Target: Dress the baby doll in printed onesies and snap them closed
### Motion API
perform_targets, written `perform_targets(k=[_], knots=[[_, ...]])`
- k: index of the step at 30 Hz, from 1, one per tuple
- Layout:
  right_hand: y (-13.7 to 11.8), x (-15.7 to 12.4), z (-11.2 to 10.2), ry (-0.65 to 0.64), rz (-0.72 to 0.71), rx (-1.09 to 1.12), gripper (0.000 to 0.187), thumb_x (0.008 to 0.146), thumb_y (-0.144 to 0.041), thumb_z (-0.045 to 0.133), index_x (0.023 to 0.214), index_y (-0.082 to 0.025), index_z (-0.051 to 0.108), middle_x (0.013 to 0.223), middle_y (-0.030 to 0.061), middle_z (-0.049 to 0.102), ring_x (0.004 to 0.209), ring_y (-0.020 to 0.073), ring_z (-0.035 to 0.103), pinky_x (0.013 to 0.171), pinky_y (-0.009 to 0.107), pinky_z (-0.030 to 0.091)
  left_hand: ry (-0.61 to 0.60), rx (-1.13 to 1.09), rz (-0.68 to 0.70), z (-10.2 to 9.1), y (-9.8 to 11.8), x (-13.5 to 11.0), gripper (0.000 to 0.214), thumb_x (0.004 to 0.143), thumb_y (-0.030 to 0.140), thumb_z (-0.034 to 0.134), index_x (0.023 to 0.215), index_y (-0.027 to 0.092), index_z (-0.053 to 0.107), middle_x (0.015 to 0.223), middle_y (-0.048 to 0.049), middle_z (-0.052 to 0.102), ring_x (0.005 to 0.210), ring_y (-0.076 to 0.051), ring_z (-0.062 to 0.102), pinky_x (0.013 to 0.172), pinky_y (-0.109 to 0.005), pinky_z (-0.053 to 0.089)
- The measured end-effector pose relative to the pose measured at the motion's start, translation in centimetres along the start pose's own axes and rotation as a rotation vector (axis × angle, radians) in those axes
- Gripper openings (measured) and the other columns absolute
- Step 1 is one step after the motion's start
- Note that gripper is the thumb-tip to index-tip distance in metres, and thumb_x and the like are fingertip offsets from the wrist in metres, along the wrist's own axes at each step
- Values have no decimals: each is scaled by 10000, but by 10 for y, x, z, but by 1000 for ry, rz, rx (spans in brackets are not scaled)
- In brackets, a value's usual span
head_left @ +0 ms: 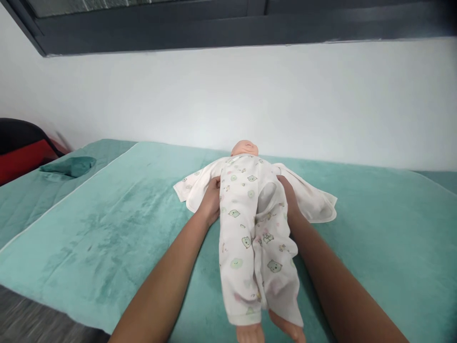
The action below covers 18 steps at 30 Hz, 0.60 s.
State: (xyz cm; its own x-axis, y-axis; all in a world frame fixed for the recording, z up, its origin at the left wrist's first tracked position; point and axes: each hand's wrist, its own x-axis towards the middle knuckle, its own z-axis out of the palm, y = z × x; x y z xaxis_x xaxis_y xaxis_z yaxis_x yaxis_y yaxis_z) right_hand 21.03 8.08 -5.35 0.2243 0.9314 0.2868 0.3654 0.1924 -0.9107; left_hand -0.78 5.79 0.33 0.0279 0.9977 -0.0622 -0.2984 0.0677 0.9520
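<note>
A baby doll (244, 148) lies on its back, its head toward the wall and its bare feet (250, 333) toward me. White baby trousers (238, 228) printed with green animal faces cover its legs and reach high up the body. Under the doll a white baby shirt (310, 195) is spread, its sleeves out to both sides. At the left side of the trousers my left hand (212, 200) is closed on the cloth, some fingers hidden. My right hand (289, 194) grips the opposite side at about the same height; its fingers are largely hidden by the fabric.
The doll rests on a teal plush bed cover (128, 214) with a pale piping line at the left. A white wall (228, 95) stands behind, below a dark window frame (178, 28). A red and black item (24, 147) is at the far left, near a folded teal cloth (69, 166).
</note>
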Motion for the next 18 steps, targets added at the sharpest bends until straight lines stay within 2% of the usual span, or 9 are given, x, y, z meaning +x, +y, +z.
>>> perform_targets(k=[2,4,6,8,11,14,18], knots=[[-11,0,-4,98,26,-3,259,818,-419,515,983,-232,583,932,72,684,892,251,632,844,425,504,75,147,123,-5,2,1,225,750,288,709,946,189,660,1105,-82,684,1158,-264,560,1005,-368,434],[-23,-1,-7,178,-6,0,257,813,-422,561,986,-235,599,952,60,687,909,237,636,867,407,496,164,249,244,-9,4,5,179,778,239,676,954,201,671,1130,-68,680,1159,-248,557,1034,-353,406],[-33,2,-7,174,-84,10,253,830,-419,563,994,-238,630,1027,56,690,958,221,633,902,382,480,189,299,329,-12,5,11,175,833,253,621,996,213,671,1161,-59,670,1136,-227,569,1043,-342,394],[-42,11,-4,75,-139,0,255,843,-416,554,992,-237,660,1077,54,688,993,214,625,925,372,464,129,355,361,-12,5,18,203,861,299,600,1033,218,670,1181,-57,664,1128,-223,572,1044,-339,385],[-54,34,2,-78,-103,-70,275,812,-438,588,953,-220,679,1043,57,691,959,220,622,911,382,458,51,441,359,-12,2,28,222,850,349,626,1028,222,666,1157,-57,668,1114,-235,571,1026,-345,380],[-63,58,3,-192,-74,-157,286,760,-436,639,927,-207,680,963,46,692,904,215,615,884,377,448,46,468,389,-13,-2,32,84,859,300,601,898,228,623,1103,-41,673,1063,-230,576,988,-336,386],[-73,81,1,-438,-186,-237,209,746,-392,644,858,-217,662,1034,30,685,945,204,597,881,350,426,67,479,438,-13,-6,31,73,903,256,520,834,234,513,1074,-47,666,1039,-226,575,951,-326,381]])
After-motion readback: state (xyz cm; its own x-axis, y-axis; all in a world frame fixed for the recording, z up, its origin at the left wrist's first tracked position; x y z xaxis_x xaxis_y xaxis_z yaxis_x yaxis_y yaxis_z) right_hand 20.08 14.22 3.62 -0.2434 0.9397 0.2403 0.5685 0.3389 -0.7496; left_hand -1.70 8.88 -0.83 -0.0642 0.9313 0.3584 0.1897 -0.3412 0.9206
